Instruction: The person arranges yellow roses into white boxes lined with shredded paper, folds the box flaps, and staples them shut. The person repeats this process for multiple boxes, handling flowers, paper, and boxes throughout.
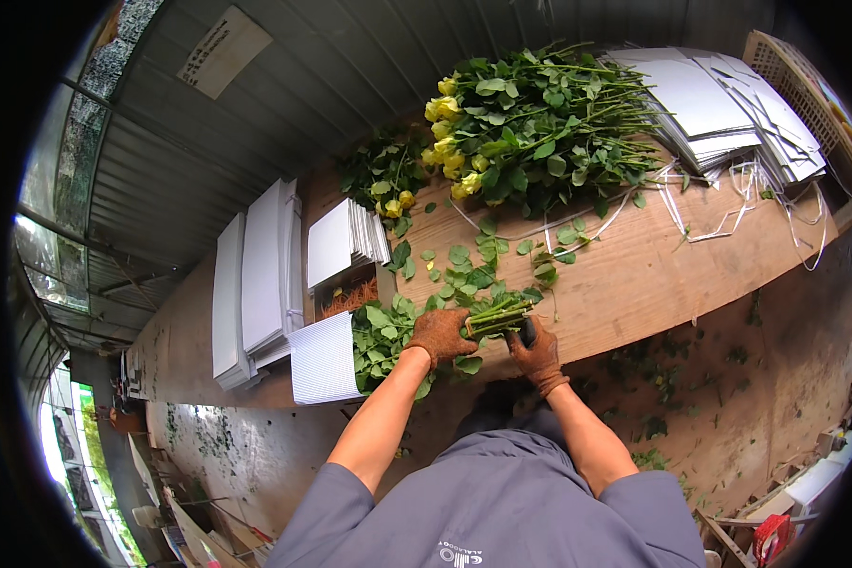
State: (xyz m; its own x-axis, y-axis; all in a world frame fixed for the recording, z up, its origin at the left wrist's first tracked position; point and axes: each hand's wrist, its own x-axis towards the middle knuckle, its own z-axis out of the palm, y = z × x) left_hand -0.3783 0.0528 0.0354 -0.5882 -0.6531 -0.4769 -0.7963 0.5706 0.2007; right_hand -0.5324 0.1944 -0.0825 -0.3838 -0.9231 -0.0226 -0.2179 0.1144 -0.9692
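Observation:
My left hand (440,335), in a brown work glove, is closed around a bundle of green rose stems (498,317) above the table's front edge. A tan band seems to circle the stems just right of that hand. My gloved right hand (536,353) is at the cut stem ends, its dark thumb side towards them; whether it grips them is hidden. To the left, the bundle's leaves (383,330) run into a white corrugated paper sleeve (324,360), which covers the flower heads. Behind the sleeve, an open box (351,297) contains orange-brown rubber bands.
Yellow roses (547,128) lie piled at the back of the wooden table (632,284), with a smaller bunch (387,177) beside them. White card stacks (266,263) stand left, others (717,99) right. White twine (710,231) and loose leaves (468,263) lie about. A plastic crate (799,92) stands far right.

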